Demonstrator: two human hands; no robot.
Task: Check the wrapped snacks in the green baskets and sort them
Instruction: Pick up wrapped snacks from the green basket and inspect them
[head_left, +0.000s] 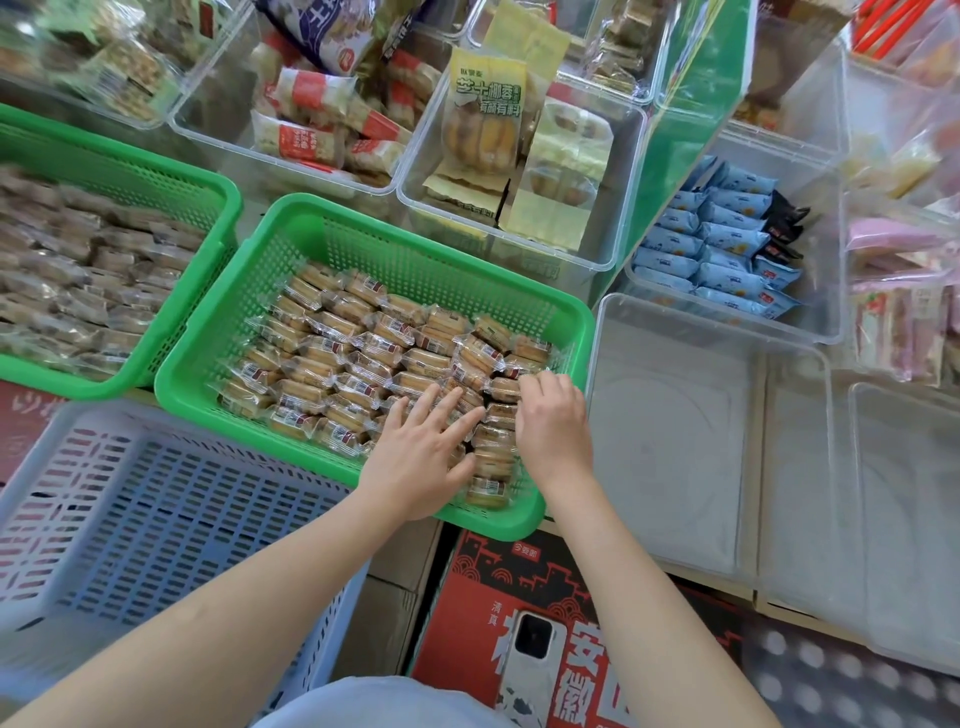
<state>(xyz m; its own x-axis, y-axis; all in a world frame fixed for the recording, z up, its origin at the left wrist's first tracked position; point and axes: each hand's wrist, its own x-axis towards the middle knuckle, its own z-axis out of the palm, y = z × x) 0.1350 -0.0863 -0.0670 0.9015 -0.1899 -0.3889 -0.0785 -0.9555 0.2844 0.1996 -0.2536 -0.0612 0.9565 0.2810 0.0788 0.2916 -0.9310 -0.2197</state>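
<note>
The wrapped snacks (363, 364) were laid in tight rows in the nearer green basket (332, 228), their long axes running mostly from lower left to upper right. A second green basket (156, 176) of darker packets was set just to its left. Both hands were placed at the near right corner. The left hand (421, 457) was spread flat, fingers straight, pressed on the packets. The right hand (553, 421), just beside it and apart, had its fingertips curled onto a packet at the right wall; a firm pinch could not be told. That packet was judged nearer the right hand.
</note>
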